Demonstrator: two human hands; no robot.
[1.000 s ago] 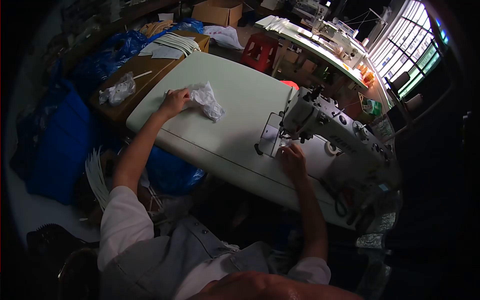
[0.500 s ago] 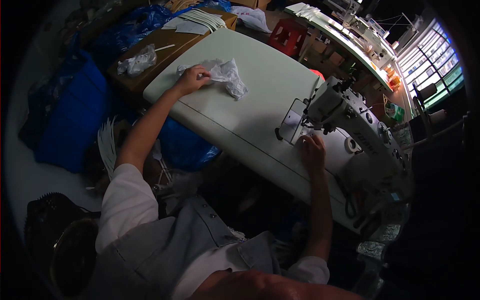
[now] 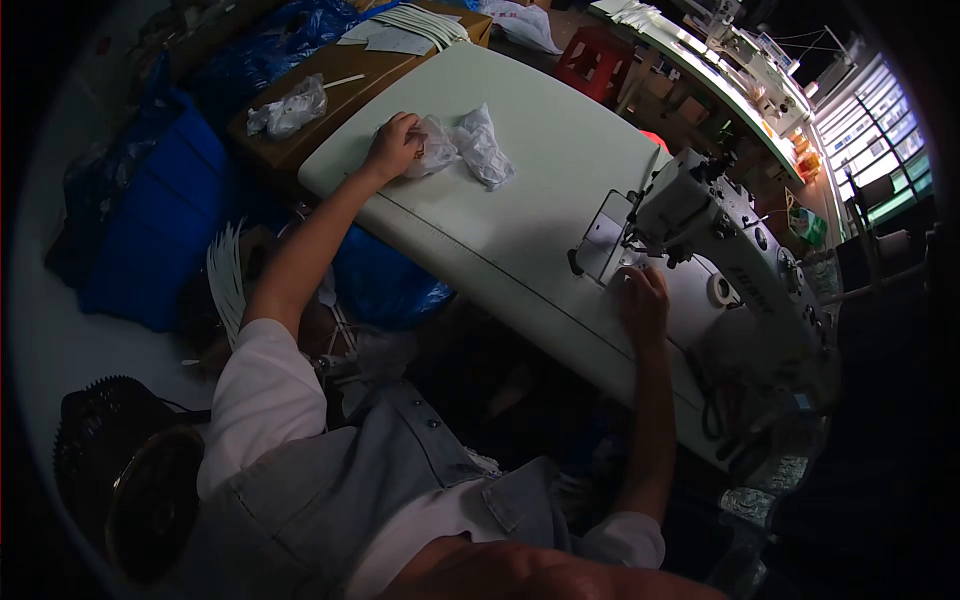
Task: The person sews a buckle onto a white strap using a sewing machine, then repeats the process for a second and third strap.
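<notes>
Taking twelve o'clock as the top of my view, my left hand [image 3: 397, 148] was at ten o'clock from the middle of the pale table top [image 3: 520, 215]. Its fingers were curled against the near end of a crumpled white plastic bag [image 3: 478, 148]; I couldn't tell whether they were pinched on it or only touching. The bag lay on the table at three o'clock from that hand, bunched into two lobes, the nearer one more see-through.

My right hand [image 3: 643, 297] was at four o'clock from the table's middle, fingers bent, their tips close under the head of the sewing machine [image 3: 735, 225]. I couldn't tell whether those tips were closed on anything. The machine's metal plate [image 3: 604, 235] was at eleven o'clock from this hand, and a white roll [image 3: 721, 290] sat at three.

At ten o'clock from my left hand, a clear plastic bundle [image 3: 297, 108] lay on a brown box [image 3: 275, 150] beside the table; white strips [image 3: 425, 22] lay at twelve. A blue plastic bag [image 3: 385, 280] bulged below the table edge at six, and a red stool [image 3: 597, 62] stood beyond the table at two.
</notes>
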